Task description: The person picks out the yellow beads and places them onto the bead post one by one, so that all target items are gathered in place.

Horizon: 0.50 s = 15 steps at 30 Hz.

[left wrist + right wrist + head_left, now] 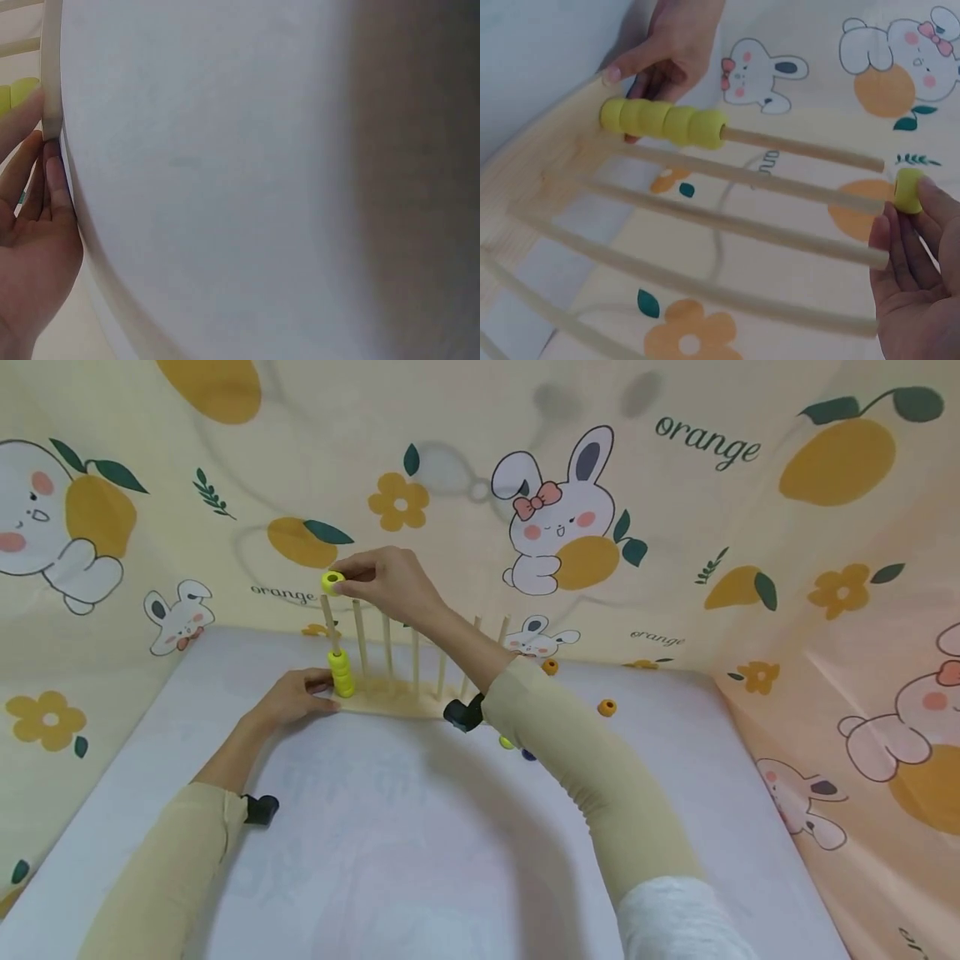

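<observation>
The white counter (390, 860) runs out in front of the wooden peg rack (382, 702). Toward the rack's left end the left sleeve (165, 860) slants low, a black wrist camera (262, 811) strapped at its cuff. The right sleeve (592, 768) rises from the front right of the rack, and the bare forearm crosses above the rack's right half; its black wrist camera (463, 714) sits before the base.

Close by the rack's front right, partly behind that sleeve, lie a yellow-green bead (507, 742) and a dark blue bead (529, 754). At the rack's left end the left hand (296, 697) grips the base, thumb at the front edge, fingers bent round behind. Five yellow beads (341, 674) are stacked at the foot of the rack's leftmost peg. Over that peg's tip the right hand (393, 581), palm turned leftward, pinches a yellow bead (332, 581) between thumb and fingers, just clear of the wood. Two orange beads (607, 707) lie right of the rack; behind it hangs a rabbit-print cloth (450, 410)
</observation>
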Tool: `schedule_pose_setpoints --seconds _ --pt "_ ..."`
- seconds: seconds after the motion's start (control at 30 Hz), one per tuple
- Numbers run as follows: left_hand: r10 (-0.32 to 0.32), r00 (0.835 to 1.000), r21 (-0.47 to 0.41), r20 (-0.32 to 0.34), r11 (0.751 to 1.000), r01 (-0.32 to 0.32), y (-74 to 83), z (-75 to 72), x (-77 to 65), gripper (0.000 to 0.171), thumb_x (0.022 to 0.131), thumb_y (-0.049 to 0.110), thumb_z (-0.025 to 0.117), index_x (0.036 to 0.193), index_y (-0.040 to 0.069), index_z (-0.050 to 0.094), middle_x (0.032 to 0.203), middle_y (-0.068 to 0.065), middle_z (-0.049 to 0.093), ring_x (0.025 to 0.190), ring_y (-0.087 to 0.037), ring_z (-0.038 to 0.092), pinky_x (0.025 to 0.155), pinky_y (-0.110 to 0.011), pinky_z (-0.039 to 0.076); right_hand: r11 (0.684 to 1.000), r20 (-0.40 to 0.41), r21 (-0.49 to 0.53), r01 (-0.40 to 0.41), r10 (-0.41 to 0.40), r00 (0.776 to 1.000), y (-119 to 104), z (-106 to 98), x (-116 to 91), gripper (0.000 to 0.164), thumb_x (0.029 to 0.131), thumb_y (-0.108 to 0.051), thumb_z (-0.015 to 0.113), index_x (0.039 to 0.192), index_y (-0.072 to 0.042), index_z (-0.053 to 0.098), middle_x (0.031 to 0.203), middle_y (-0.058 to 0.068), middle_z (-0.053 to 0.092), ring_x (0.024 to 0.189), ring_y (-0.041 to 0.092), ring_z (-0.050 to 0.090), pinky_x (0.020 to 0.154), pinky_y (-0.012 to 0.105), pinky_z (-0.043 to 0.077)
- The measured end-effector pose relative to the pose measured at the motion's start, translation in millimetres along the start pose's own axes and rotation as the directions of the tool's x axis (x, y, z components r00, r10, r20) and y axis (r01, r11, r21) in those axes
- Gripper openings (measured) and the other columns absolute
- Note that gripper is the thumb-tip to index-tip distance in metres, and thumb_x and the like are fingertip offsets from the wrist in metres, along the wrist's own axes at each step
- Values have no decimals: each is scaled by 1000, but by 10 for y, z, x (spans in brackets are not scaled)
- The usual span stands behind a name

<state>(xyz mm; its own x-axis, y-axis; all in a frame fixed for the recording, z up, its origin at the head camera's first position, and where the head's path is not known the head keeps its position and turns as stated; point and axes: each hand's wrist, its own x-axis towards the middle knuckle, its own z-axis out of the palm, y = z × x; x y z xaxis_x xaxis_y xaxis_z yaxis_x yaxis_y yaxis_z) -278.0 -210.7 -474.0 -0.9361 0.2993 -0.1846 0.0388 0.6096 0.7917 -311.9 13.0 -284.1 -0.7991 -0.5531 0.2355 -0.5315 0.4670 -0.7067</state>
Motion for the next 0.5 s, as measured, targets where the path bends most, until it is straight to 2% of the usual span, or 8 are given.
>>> schedule_pose_setpoints --seconds 0.23,0.37,0.5 --pt "-10 1000 7 5 1000 10 -38 -7 35 69 88 16 76 145 -4 44 149 -24 45 139 -39 39 117 -54 28 1000 25 19 5 -6 1000 -38 85 67 34 90 -24 74 120 -10 72 107 0 75 91 2 68 80 15 53" --pt "-19 1000 4 6 1000 19 -63 -12 45 69 88 17 76 146 -4 44 149 -23 45 139 -39 40 117 -53 28 1000 43 1 -24 24 999 -36 104 91 34 90 -25 74 121 -10 72 108 -2 74 92 1 67 80 14 53" --pt "-15 1000 15 2 1000 15 -83 -10 54 69 88 18 77 146 -3 45 149 -23 45 139 -39 40 117 -54 28 1000 49 -26 -13 14 999 -33 112 103 32 91 -25 73 120 -11 73 109 -1 74 93 1 67 80 14 53"
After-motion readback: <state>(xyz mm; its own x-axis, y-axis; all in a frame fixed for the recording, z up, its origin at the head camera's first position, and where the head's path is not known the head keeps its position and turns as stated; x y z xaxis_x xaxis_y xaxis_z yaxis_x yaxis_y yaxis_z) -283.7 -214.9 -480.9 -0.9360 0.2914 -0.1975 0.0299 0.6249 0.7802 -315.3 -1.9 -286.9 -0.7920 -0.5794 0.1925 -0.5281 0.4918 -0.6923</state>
